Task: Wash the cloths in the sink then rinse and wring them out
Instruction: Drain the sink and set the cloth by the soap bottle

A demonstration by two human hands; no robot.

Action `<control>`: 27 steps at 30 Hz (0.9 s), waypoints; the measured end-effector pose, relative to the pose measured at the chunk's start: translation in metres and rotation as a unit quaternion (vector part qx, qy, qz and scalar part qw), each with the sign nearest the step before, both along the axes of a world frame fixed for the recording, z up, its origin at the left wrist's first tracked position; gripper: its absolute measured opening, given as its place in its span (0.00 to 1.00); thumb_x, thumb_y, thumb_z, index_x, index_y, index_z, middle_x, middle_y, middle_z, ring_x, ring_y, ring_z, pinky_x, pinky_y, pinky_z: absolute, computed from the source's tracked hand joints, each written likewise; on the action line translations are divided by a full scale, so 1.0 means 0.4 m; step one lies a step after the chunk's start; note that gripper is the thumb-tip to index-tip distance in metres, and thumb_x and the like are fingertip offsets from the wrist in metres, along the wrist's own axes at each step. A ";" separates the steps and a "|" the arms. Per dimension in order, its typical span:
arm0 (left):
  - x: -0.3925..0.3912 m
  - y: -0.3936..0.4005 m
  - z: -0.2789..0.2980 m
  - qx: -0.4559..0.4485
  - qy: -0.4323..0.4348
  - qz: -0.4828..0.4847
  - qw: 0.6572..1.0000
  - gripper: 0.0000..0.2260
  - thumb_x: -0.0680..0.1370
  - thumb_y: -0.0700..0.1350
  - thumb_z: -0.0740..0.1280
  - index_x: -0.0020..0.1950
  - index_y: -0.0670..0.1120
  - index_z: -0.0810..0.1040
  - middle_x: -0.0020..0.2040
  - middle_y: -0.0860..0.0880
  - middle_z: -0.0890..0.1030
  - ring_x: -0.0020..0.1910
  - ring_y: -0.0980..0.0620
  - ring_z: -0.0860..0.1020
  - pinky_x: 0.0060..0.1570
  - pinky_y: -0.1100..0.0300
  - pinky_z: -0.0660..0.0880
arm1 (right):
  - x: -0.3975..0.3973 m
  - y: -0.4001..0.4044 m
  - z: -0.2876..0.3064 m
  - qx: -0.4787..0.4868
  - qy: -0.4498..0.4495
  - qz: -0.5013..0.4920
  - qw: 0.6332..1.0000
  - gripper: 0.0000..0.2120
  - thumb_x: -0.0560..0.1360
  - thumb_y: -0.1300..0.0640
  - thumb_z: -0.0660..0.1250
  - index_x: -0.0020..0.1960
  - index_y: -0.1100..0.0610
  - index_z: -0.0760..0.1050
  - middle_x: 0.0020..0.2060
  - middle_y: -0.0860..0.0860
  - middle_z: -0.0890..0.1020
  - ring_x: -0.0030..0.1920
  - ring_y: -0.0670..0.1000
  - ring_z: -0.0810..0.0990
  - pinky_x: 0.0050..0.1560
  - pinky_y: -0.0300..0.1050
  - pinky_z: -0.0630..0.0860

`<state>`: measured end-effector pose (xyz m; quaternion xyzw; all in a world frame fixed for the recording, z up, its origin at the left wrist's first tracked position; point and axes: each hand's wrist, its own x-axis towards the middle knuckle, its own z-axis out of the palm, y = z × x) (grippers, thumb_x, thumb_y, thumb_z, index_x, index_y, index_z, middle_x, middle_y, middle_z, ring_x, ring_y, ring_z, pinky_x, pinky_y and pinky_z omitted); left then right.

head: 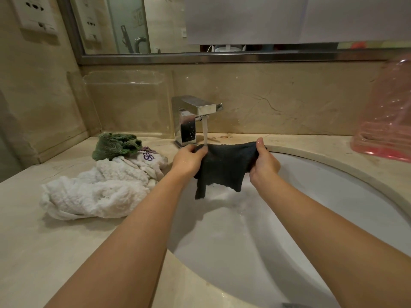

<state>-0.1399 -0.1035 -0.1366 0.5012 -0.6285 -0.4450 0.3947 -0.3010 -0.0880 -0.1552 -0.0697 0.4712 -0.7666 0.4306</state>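
Observation:
A dark grey cloth hangs spread over the white sink, its top edge under the water stream from the chrome faucet. My left hand grips the cloth's upper left corner right beside the stream. My right hand pinches the upper right corner, thumb up. The cloth's lower edge dangles above foamy water in the basin. On the counter to the left lie a white fluffy towel, a white cloth with a purple motif and a green cloth.
A clear acrylic holder stands against the back wall left of the faucet. A pink plastic bag or container sits on the counter at the right. A mirror runs along the wall above. Power sockets are on the left wall.

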 end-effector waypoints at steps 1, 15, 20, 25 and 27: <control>-0.001 0.001 0.004 -0.002 0.017 0.011 1.000 0.14 0.83 0.50 0.58 0.66 0.48 0.71 0.57 0.46 0.77 0.57 0.46 0.76 0.58 0.50 0.74 | 0.001 -0.005 -0.003 -0.004 0.000 0.019 1.000 0.11 0.72 0.50 0.73 0.43 0.55 0.74 0.48 0.53 0.81 0.55 0.57 0.80 0.59 0.55 0.78; 0.003 -0.020 0.036 0.160 0.186 0.087 0.966 0.18 0.83 0.52 0.59 0.68 0.43 0.72 0.61 0.42 0.78 0.60 0.42 0.77 0.59 0.48 0.74 | 0.032 -0.017 -0.006 0.045 0.259 0.136 0.955 0.20 0.81 0.52 0.61 0.71 0.58 0.65 0.64 0.54 0.75 0.64 0.56 0.73 0.64 0.55 0.73; 0.017 -0.026 0.031 0.223 0.284 0.103 0.927 0.17 0.80 0.52 0.63 0.64 0.44 0.75 0.56 0.42 0.81 0.56 0.42 0.80 0.60 0.44 0.74 | 0.070 -0.025 -0.014 0.096 0.317 0.172 0.928 0.25 0.80 0.50 0.62 0.75 0.57 0.62 0.67 0.55 0.73 0.69 0.58 0.70 0.68 0.55 0.68; 0.014 -0.026 0.030 0.236 0.387 0.082 0.888 0.16 0.82 0.53 0.58 0.60 0.42 0.74 0.51 0.39 0.78 0.48 0.41 0.77 0.51 0.45 0.74 | 0.090 -0.013 -0.020 0.057 0.151 0.330 0.930 0.17 0.82 0.51 0.57 0.67 0.59 0.69 0.58 0.57 0.80 0.55 0.56 0.79 0.49 0.51 0.76; 0.012 -0.027 0.032 0.236 0.416 0.068 0.876 0.17 0.82 0.52 0.57 0.61 0.41 0.74 0.51 0.39 0.77 0.47 0.41 0.76 0.49 0.45 0.73 | 0.086 -0.012 -0.024 0.030 0.148 0.365 0.919 0.16 0.82 0.58 0.58 0.69 0.57 0.68 0.61 0.57 0.79 0.56 0.56 0.79 0.48 0.52 0.77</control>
